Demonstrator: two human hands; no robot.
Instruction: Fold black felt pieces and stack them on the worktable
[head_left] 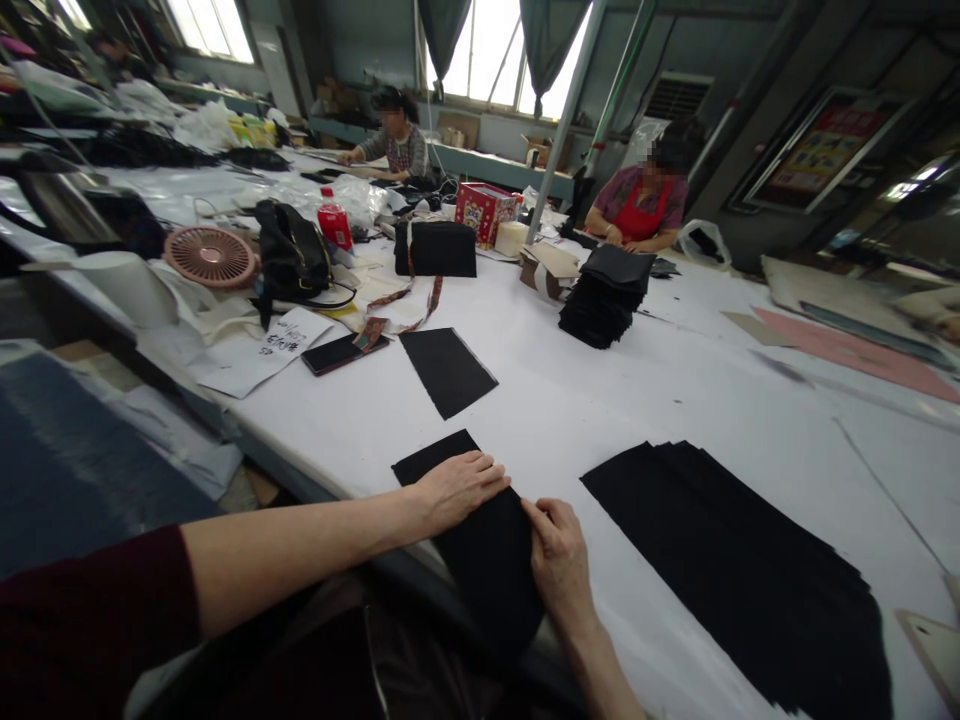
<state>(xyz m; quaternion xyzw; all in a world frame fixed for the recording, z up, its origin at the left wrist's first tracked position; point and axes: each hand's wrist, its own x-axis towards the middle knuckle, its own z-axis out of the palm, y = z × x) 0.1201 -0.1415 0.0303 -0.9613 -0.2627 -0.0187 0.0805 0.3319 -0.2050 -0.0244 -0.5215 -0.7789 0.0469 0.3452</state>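
Pressing a black fabric panel [487, 565], left hand [460, 490] flat, right hand [561, 558] pinching its edge: seemingly mid-job, the fanned stack [742, 570] untouched.

There it lay, the black sheet [487, 560], long, plain and dark, its far end straight-edged and flat on the white table [540, 400], while the near end (yes, right past the brink!) jutted over the table's edge.
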